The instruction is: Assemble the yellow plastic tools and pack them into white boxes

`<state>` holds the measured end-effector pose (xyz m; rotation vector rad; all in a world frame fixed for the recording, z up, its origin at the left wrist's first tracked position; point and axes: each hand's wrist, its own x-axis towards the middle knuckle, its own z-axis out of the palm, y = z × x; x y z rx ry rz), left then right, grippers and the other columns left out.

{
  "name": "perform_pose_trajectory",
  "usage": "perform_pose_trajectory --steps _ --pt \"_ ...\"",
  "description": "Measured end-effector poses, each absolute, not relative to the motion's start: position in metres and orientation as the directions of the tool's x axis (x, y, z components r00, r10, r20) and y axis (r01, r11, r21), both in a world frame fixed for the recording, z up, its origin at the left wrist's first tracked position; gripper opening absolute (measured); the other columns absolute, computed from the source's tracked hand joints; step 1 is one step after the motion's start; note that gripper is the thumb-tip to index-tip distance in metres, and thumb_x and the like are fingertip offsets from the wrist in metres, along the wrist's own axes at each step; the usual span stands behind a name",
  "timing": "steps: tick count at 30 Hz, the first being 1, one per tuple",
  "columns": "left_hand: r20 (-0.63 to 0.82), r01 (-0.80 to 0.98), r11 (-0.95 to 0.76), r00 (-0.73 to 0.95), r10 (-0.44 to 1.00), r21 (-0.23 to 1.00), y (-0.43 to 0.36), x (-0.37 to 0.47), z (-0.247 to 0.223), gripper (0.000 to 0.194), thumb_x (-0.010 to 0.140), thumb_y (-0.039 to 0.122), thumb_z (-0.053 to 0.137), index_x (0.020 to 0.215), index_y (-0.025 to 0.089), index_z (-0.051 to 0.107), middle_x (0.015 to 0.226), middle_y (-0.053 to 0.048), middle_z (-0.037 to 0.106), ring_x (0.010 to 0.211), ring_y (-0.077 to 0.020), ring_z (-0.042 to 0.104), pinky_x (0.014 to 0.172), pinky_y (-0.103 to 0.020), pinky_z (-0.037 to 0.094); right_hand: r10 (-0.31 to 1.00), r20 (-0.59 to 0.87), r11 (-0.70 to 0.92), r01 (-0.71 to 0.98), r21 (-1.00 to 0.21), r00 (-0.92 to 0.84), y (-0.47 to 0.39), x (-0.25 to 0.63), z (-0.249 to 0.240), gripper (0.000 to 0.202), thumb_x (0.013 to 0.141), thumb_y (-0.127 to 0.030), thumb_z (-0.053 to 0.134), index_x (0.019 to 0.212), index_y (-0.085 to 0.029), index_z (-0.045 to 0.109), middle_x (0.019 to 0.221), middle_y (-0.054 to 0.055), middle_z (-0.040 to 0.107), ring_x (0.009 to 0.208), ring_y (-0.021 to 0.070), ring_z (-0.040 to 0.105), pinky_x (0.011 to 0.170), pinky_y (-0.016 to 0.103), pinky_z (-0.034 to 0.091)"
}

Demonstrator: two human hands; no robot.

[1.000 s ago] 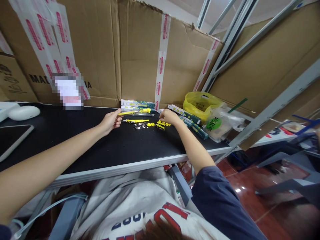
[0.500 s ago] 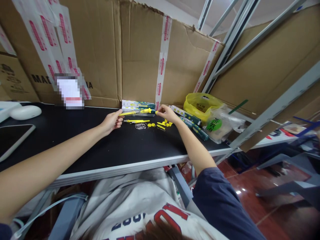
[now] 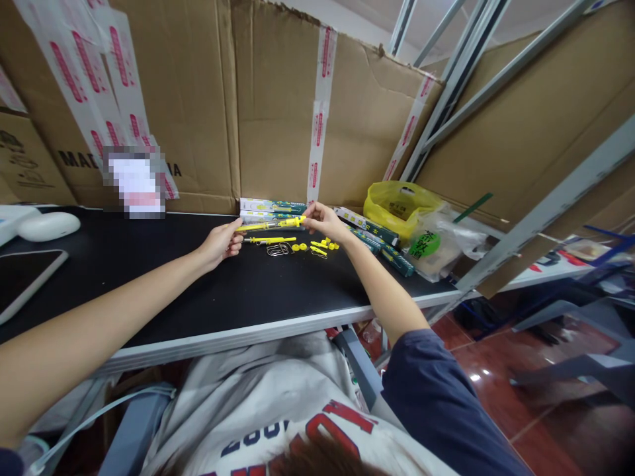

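My left hand [image 3: 221,244] is closed around the near end of a yellow pen-shaped tool [image 3: 278,225] with a partly clear barrel, held slightly above the table. At the tool's other end, my right hand [image 3: 323,221] pinches a small yellow cap, mostly hidden by the fingers and touching the tip. Below the tool lie a yellow rod [image 3: 275,240], several wire-like metal clips [image 3: 280,250] and small round yellow pieces [image 3: 299,247]. More yellow plastic parts [image 3: 320,248] rest just under my right hand.
Slim printed boxes [image 3: 270,206] lie behind my hands, with more green-and-white boxes [image 3: 381,244] to the right. Beyond them are a yellow plastic bag [image 3: 397,208] and a clear bag [image 3: 430,254]. A tablet-like device [image 3: 30,277] and a white case [image 3: 48,225] sit left. Cardboard [image 3: 278,112] stands behind.
My right hand has moved slightly left, bringing the small yellow cap from just off the tool's end to contact with it. My left hand has stayed almost still, holding the tool.
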<state>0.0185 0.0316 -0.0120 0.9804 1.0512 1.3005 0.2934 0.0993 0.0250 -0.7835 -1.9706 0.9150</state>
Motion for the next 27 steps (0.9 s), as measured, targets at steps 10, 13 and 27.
perform_pose_trajectory --steps 10,13,27 --pt "-0.038 -0.24 0.037 0.001 0.999 0.97 0.031 0.019 -0.011 0.031 0.094 0.036 0.057 0.072 0.014 0.053 0.047 0.009 0.036 0.034 -0.0027 0.031 0.034 -0.012 0.027 0.77 0.374 0.534 0.201 -0.821 -0.518 0.091 0.292 0.03 0.021 0.079 -0.022 0.07 0.089 -0.016 0.053 0.07 -0.003 0.061 0.063 0.0086 0.058 0.055 0.019 0.051" --pt "-0.031 -0.239 0.031 0.005 1.0 0.97 0.031 0.02 -0.011 0.031 0.092 0.037 0.059 0.072 0.014 0.052 0.047 0.009 0.036 0.034 -0.0026 0.031 0.034 -0.012 0.026 0.778 0.355 0.515 0.203 -0.833 -0.519 0.087 0.291 0.03 0.017 0.082 -0.021 0.066 0.092 -0.016 0.053 0.072 -0.001 0.064 0.063 0.0091 0.06 0.056 0.019 0.05" --pt "-0.014 -0.253 0.012 -0.008 1.0 0.967 0.031 0.02 -0.012 0.03 0.092 0.036 0.059 0.072 0.016 0.05 0.048 0.009 0.036 0.035 -0.0028 0.031 0.035 -0.012 0.025 0.776 0.344 0.492 0.165 -0.855 -0.529 0.084 0.287 0.028 0.022 0.092 -0.036 0.063 0.091 -0.019 0.049 0.065 -0.005 0.062 0.052 0.0053 0.055 0.053 0.017 0.049"
